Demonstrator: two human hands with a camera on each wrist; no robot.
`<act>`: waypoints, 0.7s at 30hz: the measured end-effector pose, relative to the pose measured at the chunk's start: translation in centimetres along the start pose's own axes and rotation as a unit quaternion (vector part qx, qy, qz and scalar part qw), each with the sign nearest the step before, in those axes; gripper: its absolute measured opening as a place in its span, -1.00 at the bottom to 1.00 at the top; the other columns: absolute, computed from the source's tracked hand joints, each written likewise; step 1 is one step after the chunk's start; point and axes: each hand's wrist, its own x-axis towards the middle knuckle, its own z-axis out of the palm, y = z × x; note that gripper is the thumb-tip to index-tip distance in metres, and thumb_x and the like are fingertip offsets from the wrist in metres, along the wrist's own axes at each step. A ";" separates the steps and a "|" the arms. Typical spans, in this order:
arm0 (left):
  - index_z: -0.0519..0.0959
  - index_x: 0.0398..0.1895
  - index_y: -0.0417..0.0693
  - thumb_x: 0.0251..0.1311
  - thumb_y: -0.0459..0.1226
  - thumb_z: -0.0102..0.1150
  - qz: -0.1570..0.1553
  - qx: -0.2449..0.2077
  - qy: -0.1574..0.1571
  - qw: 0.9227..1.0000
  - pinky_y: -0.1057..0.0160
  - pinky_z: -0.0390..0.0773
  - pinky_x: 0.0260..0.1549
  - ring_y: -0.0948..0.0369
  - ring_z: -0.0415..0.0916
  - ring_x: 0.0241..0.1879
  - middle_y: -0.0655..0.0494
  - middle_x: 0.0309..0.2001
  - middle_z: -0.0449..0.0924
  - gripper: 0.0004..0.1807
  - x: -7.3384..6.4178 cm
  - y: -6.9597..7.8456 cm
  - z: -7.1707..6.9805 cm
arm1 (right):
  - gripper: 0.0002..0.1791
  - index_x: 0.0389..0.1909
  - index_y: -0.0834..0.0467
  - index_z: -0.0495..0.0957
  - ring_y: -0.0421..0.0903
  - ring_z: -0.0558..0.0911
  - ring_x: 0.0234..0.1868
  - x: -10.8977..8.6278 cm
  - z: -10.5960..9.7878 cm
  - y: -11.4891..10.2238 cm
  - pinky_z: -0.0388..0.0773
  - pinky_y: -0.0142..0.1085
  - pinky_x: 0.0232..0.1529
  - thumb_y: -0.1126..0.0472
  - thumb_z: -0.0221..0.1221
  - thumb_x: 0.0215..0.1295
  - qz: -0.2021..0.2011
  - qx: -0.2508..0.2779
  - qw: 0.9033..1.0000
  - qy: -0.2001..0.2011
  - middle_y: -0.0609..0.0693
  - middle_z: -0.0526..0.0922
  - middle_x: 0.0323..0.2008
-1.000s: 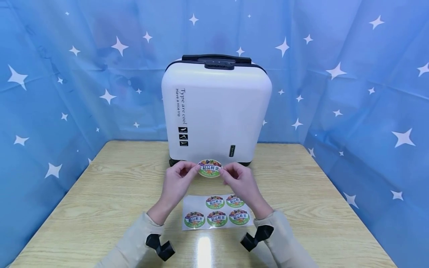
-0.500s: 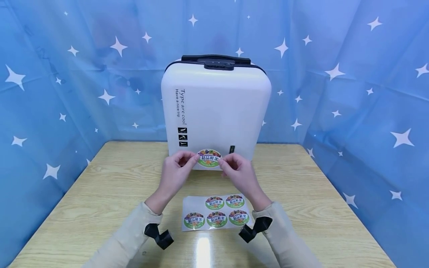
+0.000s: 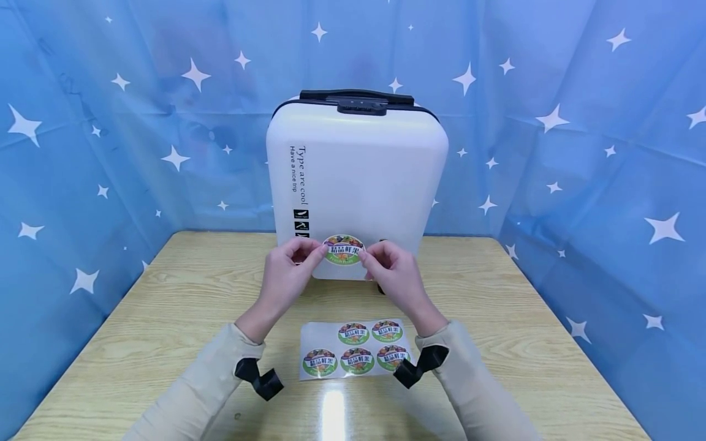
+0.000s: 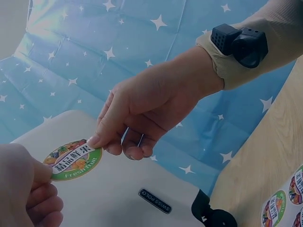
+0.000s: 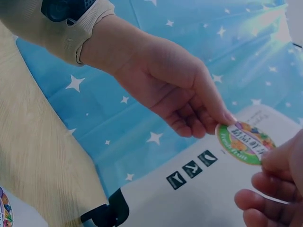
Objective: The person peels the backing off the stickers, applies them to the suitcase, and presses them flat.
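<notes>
An oval fruit sticker (image 3: 343, 250), green below with fruit printed on top, is stretched between both hands in front of the white suitcase (image 3: 358, 177). My left hand (image 3: 285, 272) pinches its left edge between thumb and fingers. At the opposite edge, my right hand (image 3: 398, 275) pinches it the same way. In the left wrist view the sticker (image 4: 73, 160) overlaps the suitcase's front face, above the small SWISS POLO badge (image 4: 155, 201). Three black square icons (image 5: 191, 169) on the suitcase show in the right wrist view.
A sticker sheet (image 3: 320, 334) with several matching stickers lies on the wooden table (image 3: 182, 318) below the hands. The suitcase stands upright at the back, its black handle (image 3: 358, 95) on top. A blue star-patterned curtain (image 3: 138, 122) surrounds the table on three sides.
Both hands have moved the sticker upward and away, from the suitcase's bottom edge to in front of its lower face. The sticker sheet and suitcase have stayed put.
</notes>
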 end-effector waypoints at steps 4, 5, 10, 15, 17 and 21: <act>0.62 -0.37 -0.15 0.17 -0.24 0.23 0.003 -0.001 0.002 1.000 0.36 0.46 -0.52 0.23 0.44 -0.47 0.10 -0.41 0.59 -0.86 0.2 0.1 -0.1 | -0.81 -0.30 0.24 0.56 0.03 0.57 -0.48 0.5 -0.1 0.7 0.55 -0.23 -0.44 0.15 0.15 0.29 -0.013 0.005 1.000 0.000 0.04 0.56 -0.46; 0.62 -0.37 -0.15 0.16 -0.24 0.23 0.003 -0.001 0.002 1.000 0.36 0.46 -0.51 0.23 0.44 -0.47 0.10 -0.40 0.59 -0.86 0.3 0.2 -0.1 | -0.80 -0.30 0.24 0.56 0.02 0.56 -0.49 0.5 -0.1 0.7 0.55 -0.23 -0.44 0.14 0.15 0.29 -0.018 0.005 1.000 0.000 0.04 0.56 -0.46; 0.62 -0.37 -0.14 0.16 -0.24 0.24 0.010 0.005 0.002 1.000 0.35 0.46 -0.49 0.24 0.44 -0.46 0.11 -0.40 0.59 -0.87 0.7 0.3 -0.3 | -0.79 -0.33 0.21 0.56 -0.04 0.55 -0.51 0.8 -0.2 0.4 0.54 -0.25 -0.46 0.11 0.15 0.29 -0.041 0.006 0.999 0.001 0.03 0.55 -0.49; 0.62 -0.37 -0.15 0.16 -0.21 0.24 0.015 0.005 0.003 1.000 0.35 0.47 -0.47 0.23 0.45 -0.45 0.09 -0.42 0.59 -0.84 1.0 0.5 -0.5 | -0.81 -0.33 0.20 0.56 -0.05 0.55 -0.52 1.1 -0.2 0.1 0.53 -0.20 -0.48 0.13 0.15 0.29 -0.049 0.003 0.999 0.005 0.02 0.56 -0.51; 0.62 -0.37 -0.15 0.15 -0.21 0.24 0.016 0.006 0.005 1.000 0.35 0.47 -0.45 0.23 0.45 -0.44 0.09 -0.41 0.59 -0.83 1.2 0.6 -0.6 | -0.81 -0.33 0.19 0.56 -0.06 0.55 -0.52 1.3 -0.2 0.0 0.53 -0.20 -0.49 0.12 0.15 0.29 -0.047 0.000 0.999 0.008 0.02 0.56 -0.51; 0.62 -0.36 -0.15 0.15 -0.21 0.25 0.015 0.008 0.007 1.000 0.34 0.48 -0.44 0.24 0.45 -0.43 0.10 -0.39 0.60 -0.83 1.4 0.8 -0.7 | -0.81 -0.34 0.19 0.57 -0.05 0.56 -0.52 1.6 -0.2 -0.3 0.51 -0.25 -0.52 0.12 0.16 0.29 -0.052 -0.006 0.999 0.013 0.00 0.57 -0.51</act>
